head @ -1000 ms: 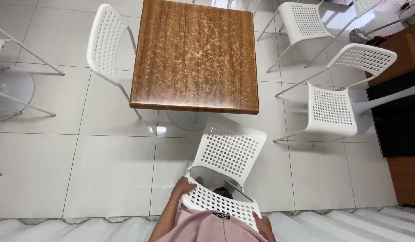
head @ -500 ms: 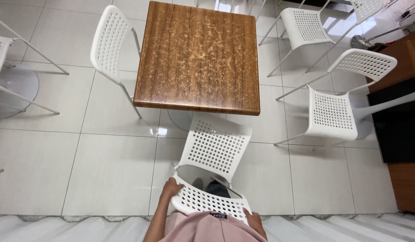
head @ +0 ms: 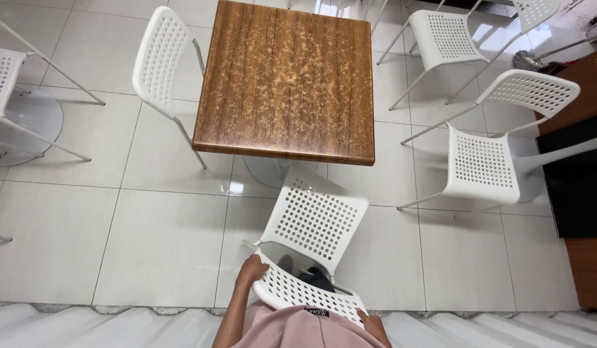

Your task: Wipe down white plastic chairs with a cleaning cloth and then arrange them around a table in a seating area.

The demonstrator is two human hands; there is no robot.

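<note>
One square wooden table, five white perforated chairs, namely one held, one at the table's left, two at the right, one at the far left edge, two hands, one round table base

left hand: closed on the left end of the backrest of the white chair, fingers wrapped over its edge.
right hand: at the right end of the same backrest, mostly hidden behind it; its hold cannot be made out.
white chair: perforated seat and back, turned at a slant, its seat just short of the near edge of the table.
table: square, brown wood-grain top, on a pale round foot.
other chairs: one at the table's left side, two to its right, one at the far left.
floor: glossy white tiles.
</note>
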